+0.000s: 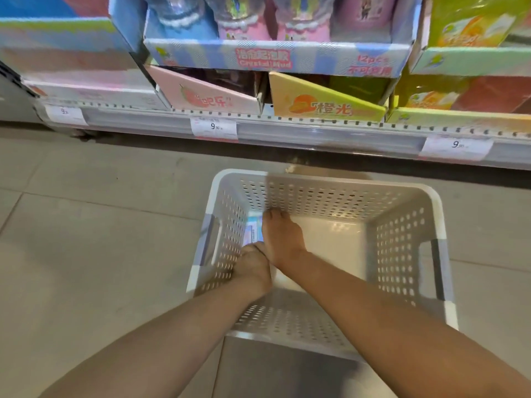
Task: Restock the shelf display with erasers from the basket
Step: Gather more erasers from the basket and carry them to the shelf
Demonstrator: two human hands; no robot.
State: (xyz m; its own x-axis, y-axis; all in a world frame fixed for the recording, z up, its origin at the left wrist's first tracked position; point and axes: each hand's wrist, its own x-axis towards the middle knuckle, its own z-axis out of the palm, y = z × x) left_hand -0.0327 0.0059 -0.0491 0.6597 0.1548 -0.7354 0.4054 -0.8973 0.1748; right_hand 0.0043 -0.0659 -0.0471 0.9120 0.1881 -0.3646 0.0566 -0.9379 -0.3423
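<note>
A white perforated basket stands on the floor below the shelf. In its left bottom corner lies a pale blue eraser pack with a barcode label, mostly covered by my hands. My right hand lies along the pack's right side, with its fingertips bent over the far end. My left hand is at the pack's near end with its fingers curled against it. Both forearms reach down into the basket. The shelf display above holds coloured cartons.
The bottom shelf edge carries several price tags marked 9. A pink carton and a yellow-orange carton sit under a blue display box. Beige floor tiles surround the basket.
</note>
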